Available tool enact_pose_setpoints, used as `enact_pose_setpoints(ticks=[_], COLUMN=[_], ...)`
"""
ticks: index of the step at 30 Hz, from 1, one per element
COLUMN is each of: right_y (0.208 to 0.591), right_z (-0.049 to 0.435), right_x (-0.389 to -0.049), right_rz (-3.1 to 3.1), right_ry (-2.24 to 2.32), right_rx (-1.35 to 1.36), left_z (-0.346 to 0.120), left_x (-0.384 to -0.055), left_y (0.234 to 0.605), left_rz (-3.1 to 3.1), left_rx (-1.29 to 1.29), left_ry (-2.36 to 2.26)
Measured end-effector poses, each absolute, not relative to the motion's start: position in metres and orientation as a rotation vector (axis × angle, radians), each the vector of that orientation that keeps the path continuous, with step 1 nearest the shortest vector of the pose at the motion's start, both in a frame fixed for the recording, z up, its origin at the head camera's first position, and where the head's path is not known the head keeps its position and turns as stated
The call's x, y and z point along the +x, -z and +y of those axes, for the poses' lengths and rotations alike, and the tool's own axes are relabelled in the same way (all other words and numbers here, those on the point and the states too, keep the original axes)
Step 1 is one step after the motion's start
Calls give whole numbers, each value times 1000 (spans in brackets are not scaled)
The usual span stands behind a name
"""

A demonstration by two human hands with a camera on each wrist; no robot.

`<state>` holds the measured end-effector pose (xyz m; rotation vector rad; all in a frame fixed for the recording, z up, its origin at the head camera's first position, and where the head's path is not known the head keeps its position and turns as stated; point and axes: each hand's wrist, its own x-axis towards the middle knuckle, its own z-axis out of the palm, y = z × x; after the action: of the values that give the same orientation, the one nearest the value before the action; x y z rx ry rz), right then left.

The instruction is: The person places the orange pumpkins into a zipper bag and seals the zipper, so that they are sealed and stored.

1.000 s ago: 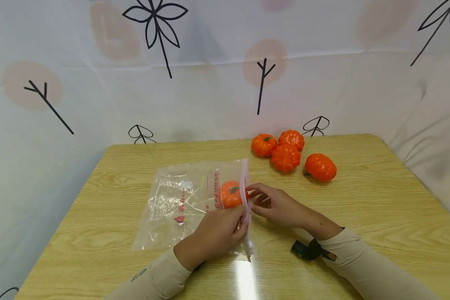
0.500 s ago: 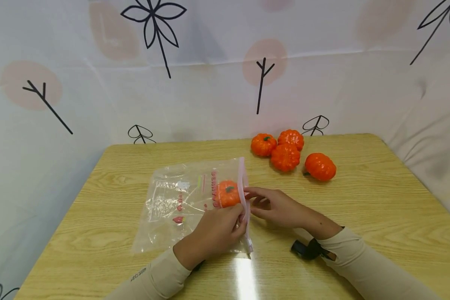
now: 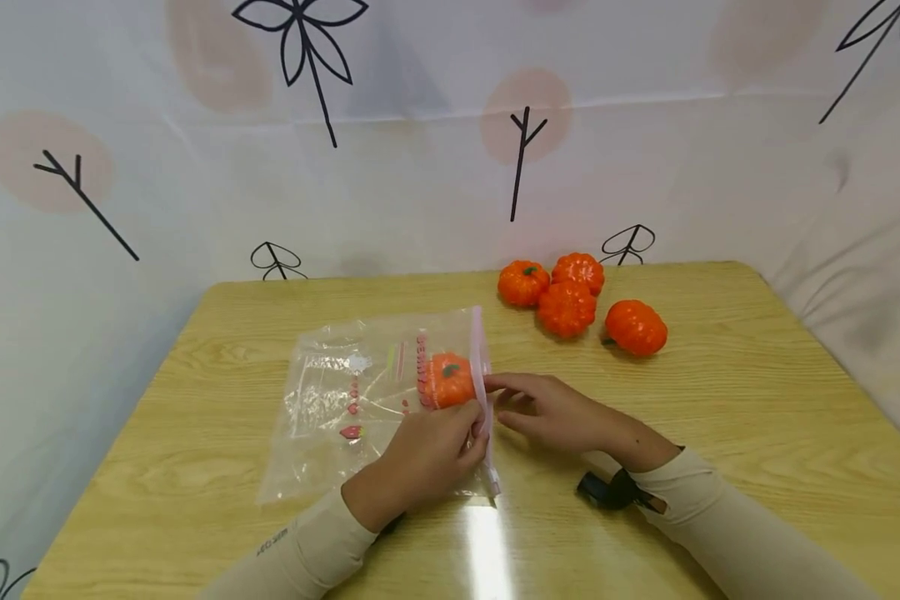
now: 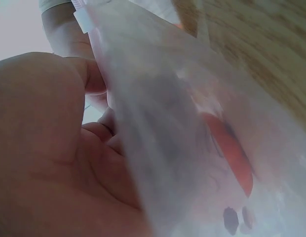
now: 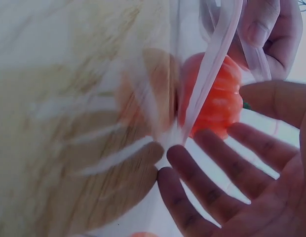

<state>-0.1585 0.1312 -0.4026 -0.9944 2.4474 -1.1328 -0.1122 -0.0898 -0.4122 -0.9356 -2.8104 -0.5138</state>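
A clear zip bag (image 3: pixel 307 467) with pink and red prints lies flat, its pink-edged mouth facing right. Just inside that mouth sits a small orange pumpkin (image 3: pixel 451 383) with a green stem. My left hand (image 3: pixel 423 454) pinches the near part of the pink edge between thumb and fingers. At the opening, my right hand (image 3: pixel 558 414) has its fingers extended toward the pumpkin. In the right wrist view those fingertips (image 5: pixel 205 136) are close against the pumpkin (image 5: pixel 223 96); contact is hard to judge. Cloudy plastic covers most of the pumpkin in the left wrist view.
Several more orange pumpkins are at the back right of the wooden table (image 3: pixel 720 400): a cluster with one pumpkin (image 3: pixel 567 309) in front, and a separate pumpkin (image 3: pixel 636 327) to its right. A white patterned cloth (image 3: pixel 405 192) hangs behind the table.
The pumpkin at the bag's mouth has slid left, past the pink edge. My right fingers have followed it slightly left. My left hand keeps its pinch, and the head view has shifted a little.
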Motion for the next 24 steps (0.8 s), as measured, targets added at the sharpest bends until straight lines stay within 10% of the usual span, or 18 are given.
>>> enact_pose_setpoints(ticks=[24], right_y=[380], right_z=[164], right_x=[-179], right_rz=[3310], right_ry=[747], right_rx=[-781], left_z=[-89], left_x=[-112], left_y=[413], left_rz=[-2845], left_rx=[-937], left_ry=[506])
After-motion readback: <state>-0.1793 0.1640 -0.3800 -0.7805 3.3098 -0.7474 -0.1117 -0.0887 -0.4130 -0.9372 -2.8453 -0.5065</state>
